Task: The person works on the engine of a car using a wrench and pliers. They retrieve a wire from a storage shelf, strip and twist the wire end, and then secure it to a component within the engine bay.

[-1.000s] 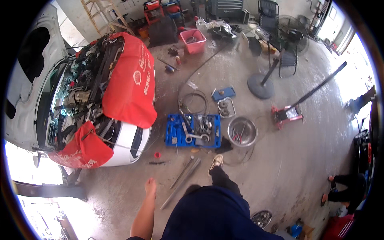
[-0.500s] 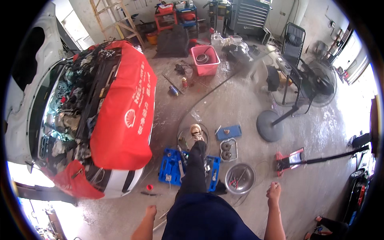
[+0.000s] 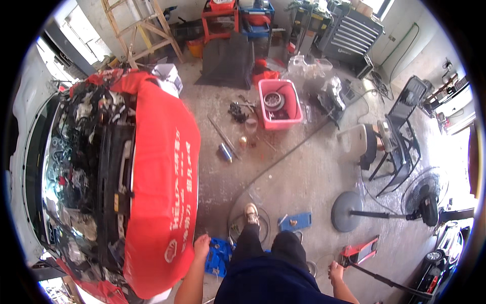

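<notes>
My left hand point(image 3: 201, 247) hangs loosely closed beside the red cover point(image 3: 163, 197) over the front of a car with its hood up. Nothing shows in its fingers. A blue tool case point(image 3: 216, 257) lies on the floor by that hand, partly hidden by my leg. On the other side, my right hand point(image 3: 335, 272) is curled closed at my side, with no object visible in it. Nearest to it on the floor is a red floor jack point(image 3: 360, 249) with a long black handle. My shoe point(image 3: 251, 213) steps forward on the floor.
Ahead lie a blue tray point(image 3: 298, 221), a hose point(image 3: 283, 164), a blue can point(image 3: 225, 152) and a pink bin point(image 3: 281, 123) holding round metal parts. Rightward stand a round-based fan point(image 3: 347, 210) and a black chair point(image 3: 405, 147). A wooden ladder point(image 3: 139, 30) and grey tool cabinet point(image 3: 350, 33) stand behind.
I have stepped forward, so the bin, car and fan sit lower in view. My left hand has risen toward the cover; my right hand is lower. The tool case is now mostly behind my legs.
</notes>
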Demonstrator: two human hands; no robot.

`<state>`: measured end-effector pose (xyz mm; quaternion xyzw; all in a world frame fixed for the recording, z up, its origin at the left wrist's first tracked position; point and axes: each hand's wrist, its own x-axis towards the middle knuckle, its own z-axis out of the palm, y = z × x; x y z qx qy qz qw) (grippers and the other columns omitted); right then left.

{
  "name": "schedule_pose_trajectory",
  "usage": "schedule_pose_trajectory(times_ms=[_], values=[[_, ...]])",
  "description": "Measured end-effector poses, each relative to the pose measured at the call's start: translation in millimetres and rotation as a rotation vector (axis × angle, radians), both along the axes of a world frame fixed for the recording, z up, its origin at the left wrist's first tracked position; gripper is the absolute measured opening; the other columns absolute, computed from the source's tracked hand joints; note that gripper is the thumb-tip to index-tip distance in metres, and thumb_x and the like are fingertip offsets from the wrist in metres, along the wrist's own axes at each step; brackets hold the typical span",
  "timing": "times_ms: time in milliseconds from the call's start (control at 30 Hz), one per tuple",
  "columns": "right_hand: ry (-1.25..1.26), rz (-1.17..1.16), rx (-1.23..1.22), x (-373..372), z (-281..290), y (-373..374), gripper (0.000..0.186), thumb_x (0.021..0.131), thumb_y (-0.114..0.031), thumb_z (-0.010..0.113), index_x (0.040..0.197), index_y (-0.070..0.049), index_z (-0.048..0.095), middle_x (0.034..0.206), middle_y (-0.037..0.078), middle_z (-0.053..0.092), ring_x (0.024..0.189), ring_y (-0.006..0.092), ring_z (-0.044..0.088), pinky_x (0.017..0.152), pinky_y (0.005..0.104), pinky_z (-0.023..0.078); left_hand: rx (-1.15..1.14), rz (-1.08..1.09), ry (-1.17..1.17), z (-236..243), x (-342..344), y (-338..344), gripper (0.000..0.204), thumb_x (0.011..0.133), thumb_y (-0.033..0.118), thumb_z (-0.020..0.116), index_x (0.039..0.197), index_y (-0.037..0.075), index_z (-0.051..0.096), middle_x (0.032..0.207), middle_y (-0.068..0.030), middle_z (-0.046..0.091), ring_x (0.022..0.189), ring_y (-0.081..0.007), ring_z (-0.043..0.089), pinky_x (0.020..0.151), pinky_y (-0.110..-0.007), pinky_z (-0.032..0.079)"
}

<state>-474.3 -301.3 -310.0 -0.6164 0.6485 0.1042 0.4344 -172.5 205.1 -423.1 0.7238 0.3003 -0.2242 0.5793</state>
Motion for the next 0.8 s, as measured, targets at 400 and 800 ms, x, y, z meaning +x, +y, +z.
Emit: schedule_pose_trajectory(times_ms=[400,800], values=[[0.024,-0.220,-0.048,188.3,-172.2,-161.2,0.016,0.087,-0.009,0.044,0.095,-0.006,0.058,0.056,0.013,0.052,0.040,0.0274,0.051,0.034,0.0394,0.038,0.036,-0.050,-0.208,76.2,361.2,-102.9,0.029,0.087,0.017,0.059,0.108,-0.003,0.061,0.098,-0.0112,0.067,0.094,-0.0169,0.062,0.085,-0.028,0.047],[-0.931,0.399,0.100,891.1,43.2,-74.6,0.035,0.079,0.006,0.037,0.106,-0.002,0.058,0.078,0.003,0.054,0.060,0.0099,0.049,0.049,0.0229,0.041,-0.243,-0.225,-0.403,234.0,621.4,-224.2,0.034,0.095,0.021,0.050,0.117,-0.005,0.055,0.113,-0.0159,0.063,0.107,-0.0203,0.059,0.093,-0.031,0.044]])
